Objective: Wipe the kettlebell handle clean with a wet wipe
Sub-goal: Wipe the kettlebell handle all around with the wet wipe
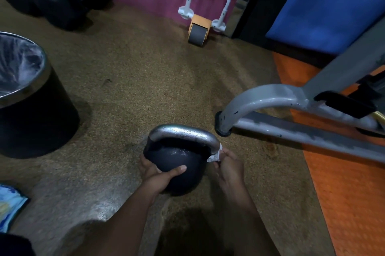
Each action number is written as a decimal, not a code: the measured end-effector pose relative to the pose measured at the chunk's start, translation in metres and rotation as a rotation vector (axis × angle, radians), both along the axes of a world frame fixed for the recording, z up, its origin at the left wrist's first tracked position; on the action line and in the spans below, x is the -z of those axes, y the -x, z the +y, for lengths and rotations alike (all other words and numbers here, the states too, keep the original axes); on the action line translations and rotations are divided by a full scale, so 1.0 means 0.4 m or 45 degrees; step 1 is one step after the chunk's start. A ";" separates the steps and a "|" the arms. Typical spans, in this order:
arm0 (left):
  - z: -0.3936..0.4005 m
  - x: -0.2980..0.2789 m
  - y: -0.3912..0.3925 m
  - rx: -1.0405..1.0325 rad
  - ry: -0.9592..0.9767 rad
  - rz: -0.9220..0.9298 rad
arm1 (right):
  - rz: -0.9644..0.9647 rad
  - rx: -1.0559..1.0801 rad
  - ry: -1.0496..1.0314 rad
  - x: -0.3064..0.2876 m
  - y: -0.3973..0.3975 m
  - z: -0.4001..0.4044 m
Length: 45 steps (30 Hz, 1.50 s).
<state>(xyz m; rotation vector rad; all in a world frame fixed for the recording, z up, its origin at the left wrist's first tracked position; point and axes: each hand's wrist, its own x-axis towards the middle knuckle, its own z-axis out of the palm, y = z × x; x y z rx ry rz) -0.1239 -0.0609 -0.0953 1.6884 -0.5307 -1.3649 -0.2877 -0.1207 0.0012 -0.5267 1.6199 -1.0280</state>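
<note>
A: Where is the kettlebell (177, 164) found, and how is it held?

B: It is seen on the speckled rubber floor (129, 81), just beside the capped foot of a grey machine frame (260, 99). Its black body is steadied by the left hand (160, 174), whose thumb is laid across the near face while the fingers are curled round the far left side.

A: And the wet wipe (214, 154)?

B: It is pinched between the fingers and thumb of the right hand (229, 169) and pressed against the right leg of the silver handle (184, 134), where that leg meets the body.

A: How much is judged done?

B: Droplets and a wet sheen are visible along the top bar of the handle, so that stretch is probably wiped already. The right leg is being worked at present. Whether the left leg and the underside have been covered cannot be told.

A: What is left afterwards?

B: Likely disposal of the wipe; a lined bin (31, 97) is seen well apart on the left.
</note>
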 end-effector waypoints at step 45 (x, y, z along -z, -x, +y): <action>0.004 -0.002 0.000 -0.013 0.003 0.026 | 0.484 -1.834 0.002 -0.072 0.055 -0.304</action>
